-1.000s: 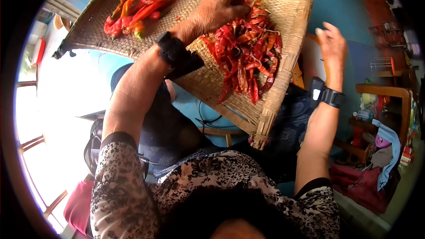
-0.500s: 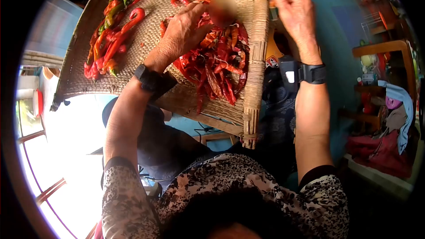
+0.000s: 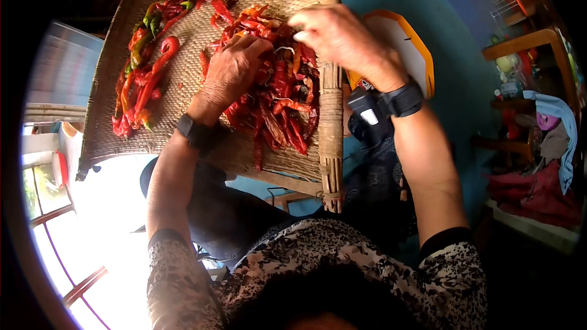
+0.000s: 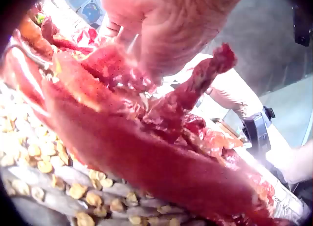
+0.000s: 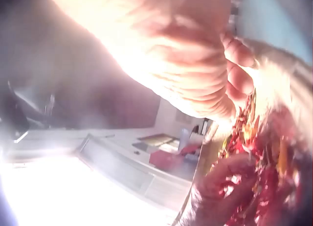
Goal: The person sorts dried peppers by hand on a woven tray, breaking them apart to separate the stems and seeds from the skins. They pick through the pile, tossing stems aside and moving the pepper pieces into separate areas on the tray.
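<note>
A heap of dried red chilies (image 3: 284, 107) lies near the right edge of a woven bamboo tray (image 3: 189, 73). My left hand (image 3: 235, 67) is down in the heap with its fingers curled round some dried chilies; the fingertips are hidden among the pods. Close up in the left wrist view, a long red chili (image 4: 137, 152) lies below that hand. My right hand (image 3: 336, 33) hovers over the tray's right rim beside the heap, fingers loosely bent, with nothing seen between them. The right wrist view shows the left hand (image 5: 225, 179) among the chilies, below the right fingers (image 5: 239, 82).
Fresher red and green chilies (image 3: 147, 79) lie along the tray's left side. Loose pale seeds (image 4: 93, 199) are scattered on the weave. An orange-rimmed container (image 3: 400, 43) stands beyond the right rim. A wooden chair (image 3: 520, 43) with clothes is farther right.
The right hand went from beside the tray to outside its rim with an orange-red piece, then came back over the rim without it. The left hand moved closer into the heap. The view shifted.
</note>
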